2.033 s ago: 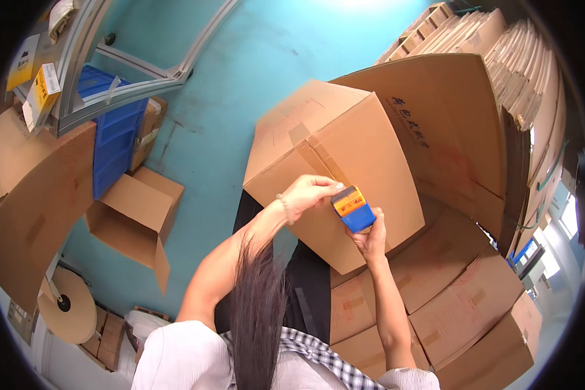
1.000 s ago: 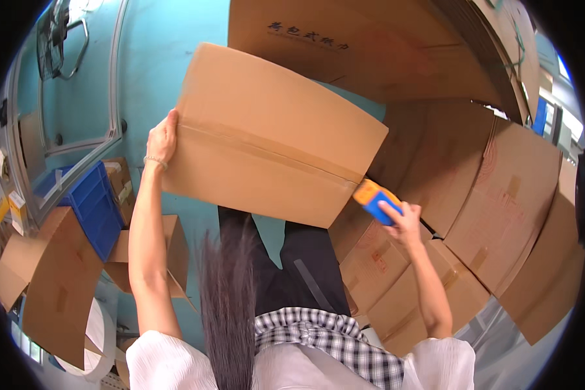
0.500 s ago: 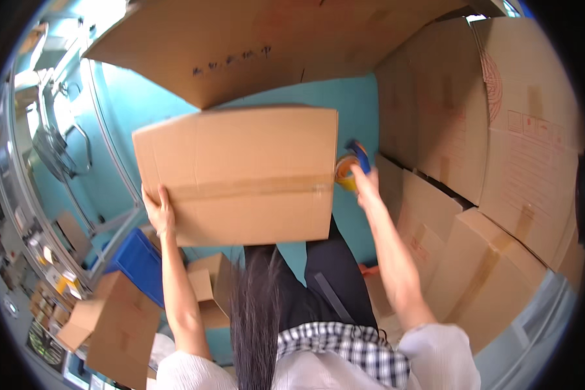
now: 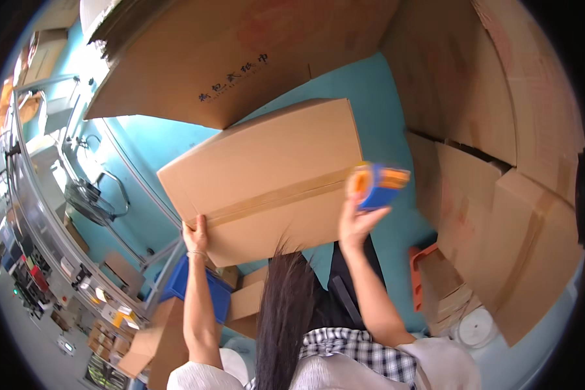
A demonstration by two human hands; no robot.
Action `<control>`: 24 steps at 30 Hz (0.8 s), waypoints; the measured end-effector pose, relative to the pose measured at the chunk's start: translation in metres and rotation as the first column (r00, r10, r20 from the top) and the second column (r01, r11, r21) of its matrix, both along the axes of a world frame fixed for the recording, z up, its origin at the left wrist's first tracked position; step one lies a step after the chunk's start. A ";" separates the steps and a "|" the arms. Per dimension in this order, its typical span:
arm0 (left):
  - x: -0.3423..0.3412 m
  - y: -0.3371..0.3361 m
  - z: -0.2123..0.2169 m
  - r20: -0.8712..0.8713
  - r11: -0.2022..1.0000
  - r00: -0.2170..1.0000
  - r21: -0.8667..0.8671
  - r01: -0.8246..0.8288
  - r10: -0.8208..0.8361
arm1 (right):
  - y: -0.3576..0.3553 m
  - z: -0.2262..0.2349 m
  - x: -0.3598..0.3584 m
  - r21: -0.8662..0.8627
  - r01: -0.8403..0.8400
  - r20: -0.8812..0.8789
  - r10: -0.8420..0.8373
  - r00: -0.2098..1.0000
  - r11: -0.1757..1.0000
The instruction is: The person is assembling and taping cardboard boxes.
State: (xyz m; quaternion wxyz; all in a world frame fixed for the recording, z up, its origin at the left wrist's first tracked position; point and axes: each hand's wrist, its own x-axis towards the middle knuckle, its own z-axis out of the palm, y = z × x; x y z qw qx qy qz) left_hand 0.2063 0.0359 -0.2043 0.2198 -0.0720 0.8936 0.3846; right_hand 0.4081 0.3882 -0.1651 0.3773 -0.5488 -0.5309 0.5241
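Observation:
A brown cardboard box (image 4: 266,153) is tilted in front of my legs, one broad face toward me with a strip of brown tape (image 4: 279,200) across it. My left hand (image 4: 196,235) grips its lower left edge, thumb on the face and the other fingers hidden behind. Wrapped round a blue and orange tape dispenser (image 4: 385,187), my right hand (image 4: 356,227) is just beyond the box's right edge. The dispenser is blurred by motion, and whether it touches the box I cannot tell.
A big carton (image 4: 240,58) rises on the far side of the box. Stacked cartons (image 4: 481,221) line the right. At the left stand a metal frame (image 4: 133,162), a blue bin (image 4: 218,292) and an open carton (image 4: 247,302). A red-orange plastic piece (image 4: 417,279) lies near the right-hand cartons.
The view has turned, so the box now appears more slanted and farther right. My right hand has rotated the tape dispenser beside the box's right edge. The left hand keeps its grip.

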 end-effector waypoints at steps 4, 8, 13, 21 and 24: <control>0.018 0.044 -0.024 0.132 0.989 0.987 0.108 -0.105 0.090 | -0.129 -0.022 -0.050 -0.410 -0.886 0.288 0.952 0.099 0.216; -0.008 0.005 -0.039 0.110 0.946 0.994 0.323 -0.010 -0.027 | -0.124 -0.013 -0.059 0.104 -0.927 0.411 0.834 0.369 0.360; -0.036 0.009 -0.013 0.360 0.962 0.924 0.271 0.031 -0.131 | 0.045 -0.015 0.016 0.538 -0.098 0.610 -0.306 0.731 0.837; 0.018 0.139 0.149 -0.045 0.792 0.792 0.018 0.610 -0.609 | -0.056 -0.005 0.247 -0.465 0.593 -0.235 -0.737 0.634 0.658; 0.095 0.205 0.198 -0.359 0.469 0.414 -0.081 0.879 -0.837 | -0.204 0.018 0.402 -0.586 0.535 -0.419 -0.793 0.442 0.608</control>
